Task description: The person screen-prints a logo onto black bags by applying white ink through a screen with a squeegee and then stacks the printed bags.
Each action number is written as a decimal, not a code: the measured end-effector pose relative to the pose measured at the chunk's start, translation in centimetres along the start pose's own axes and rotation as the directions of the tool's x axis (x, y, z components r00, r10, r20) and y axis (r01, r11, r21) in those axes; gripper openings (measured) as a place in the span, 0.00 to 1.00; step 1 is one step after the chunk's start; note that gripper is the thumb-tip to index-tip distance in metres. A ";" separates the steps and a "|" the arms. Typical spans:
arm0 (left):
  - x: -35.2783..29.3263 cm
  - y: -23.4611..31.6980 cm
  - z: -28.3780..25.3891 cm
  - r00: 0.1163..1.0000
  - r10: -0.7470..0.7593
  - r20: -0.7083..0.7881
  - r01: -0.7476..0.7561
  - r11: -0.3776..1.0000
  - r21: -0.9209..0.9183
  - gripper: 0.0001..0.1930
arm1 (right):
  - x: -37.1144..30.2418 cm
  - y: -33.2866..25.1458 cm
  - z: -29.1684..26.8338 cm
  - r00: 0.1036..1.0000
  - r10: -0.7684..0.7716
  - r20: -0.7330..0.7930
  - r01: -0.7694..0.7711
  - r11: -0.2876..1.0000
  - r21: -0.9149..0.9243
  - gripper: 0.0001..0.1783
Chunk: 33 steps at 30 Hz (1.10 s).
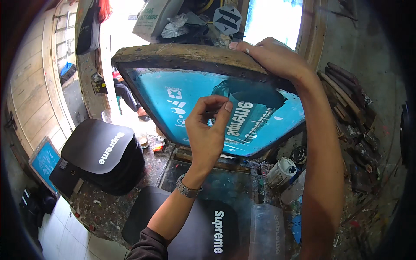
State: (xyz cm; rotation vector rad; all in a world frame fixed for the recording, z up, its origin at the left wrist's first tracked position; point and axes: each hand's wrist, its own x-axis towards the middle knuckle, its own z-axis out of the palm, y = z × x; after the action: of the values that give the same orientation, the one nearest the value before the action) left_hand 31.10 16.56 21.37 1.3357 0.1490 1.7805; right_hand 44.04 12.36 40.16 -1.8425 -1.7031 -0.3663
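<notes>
A screen-printing frame [173, 52] with a blue-green mesh [156, 91] is tilted up in front of me. My right hand [277, 58] is closed over its top wooden edge. My left hand [208, 123], with a metal watch [188, 187] on the wrist, is in front of the mesh, thumb and forefinger pinched together. Whatever is between those fingertips is too small to make out. Beside them a darker patch [260, 93] covers part of the mesh, above mirrored white lettering. Under my left forearm lies a black rounded sheet [195, 225] with white lettering.
At left rises a stack of black printed sheets [97, 147]. A clear printed strip [266, 229] lies near the front. To the right stand a white can [281, 171] and a pile of dark wooden sticks [351, 99]. A bag [156, 17] sits behind the frame.
</notes>
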 end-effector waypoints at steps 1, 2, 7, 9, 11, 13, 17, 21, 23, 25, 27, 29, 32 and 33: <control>0.1 0.2 0.2 1.000 0.006 0.013 -0.006 1.000 0.018 0.09 | 0.0 0.0 0.0 1.000 0.015 0.010 -0.015 1.000 0.008 0.46; 0.2 0.3 0.3 1.000 0.011 0.026 -0.012 0.999 0.041 0.08 | -0.1 -0.2 -0.1 1.000 0.013 0.010 -0.014 1.000 0.011 0.46; 1.0 1.4 0.9 0.994 0.101 0.028 -0.105 0.972 0.211 0.07 | -0.4 -1.1 -0.6 0.994 0.076 0.073 -0.074 0.997 -0.024 0.42; 1.2 1.3 1.0 0.994 0.108 0.027 -0.111 0.956 0.273 0.07 | -0.4 -0.8 -0.3 0.995 0.080 0.063 -0.078 0.996 -0.038 0.42; 1.2 1.1 1.3 0.985 0.173 0.013 -0.168 0.931 0.324 0.07 | -0.4 -0.8 -0.4 0.995 0.084 0.054 -0.082 0.995 -0.052 0.42; 1.3 0.8 1.4 0.980 0.197 0.006 -0.187 0.920 0.343 0.06 | -0.4 -1.0 -0.5 0.989 0.108 0.096 -0.104 0.993 -0.052 0.42; 1.4 0.6 1.2 0.960 0.280 0.014 -0.255 0.853 0.455 0.09 | -0.6 -1.4 -0.6 0.992 0.095 0.088 -0.091 0.995 -0.053 0.42; 1.2 1.3 1.6 0.953 0.302 0.009 -0.266 0.826 0.498 0.09 | -1.0 -1.9 -0.9 0.990 0.092 0.107 -0.084 0.994 -0.071 0.42; 1.3 1.3 1.5 0.937 0.349 -0.007 -0.286 0.780 0.556 0.09 | -1.0 -2.0 -0.7 0.988 0.091 0.125 -0.082 0.994 -0.074 0.43; 1.4 1.3 1.2 0.929 0.369 0.001 -0.300 0.755 0.583 0.11 | -1.1 -1.9 -0.3 0.994 0.082 0.068 -0.080 0.996 -0.037 0.42; 1.1 1.2 0.9 0.911 0.413 -0.004 -0.317 0.705 0.634 0.19 | -1.2 -1.0 -0.1 0.985 0.068 0.160 -0.079 0.995 0.066 0.41; 0.9 1.1 2.0 0.833 0.553 -0.033 -0.358 0.582 0.730 0.30 | -2.8 0.4 -0.7 0.953 0.047 0.298 -0.101 0.980 0.170 0.40; 1.4 -2.2 0.1 0.708 0.681 0.187 -0.543 0.357 0.760 0.32 | -7.7 1.2 1.8 0.910 -0.029 0.413 0.009 0.999 0.050 0.39; 0.2 -2.3 -1.5 0.757 0.600 0.259 -0.533 0.337 0.776 0.31 | -9.6 1.7 4.0 0.886 -0.075 0.458 0.042 0.996 0.082 0.38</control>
State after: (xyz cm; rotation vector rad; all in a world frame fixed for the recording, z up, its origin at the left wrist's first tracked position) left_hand 31.16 18.69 19.62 2.1960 0.7169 2.5212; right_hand 43.63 6.99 31.09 -1.9342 -2.0553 0.1256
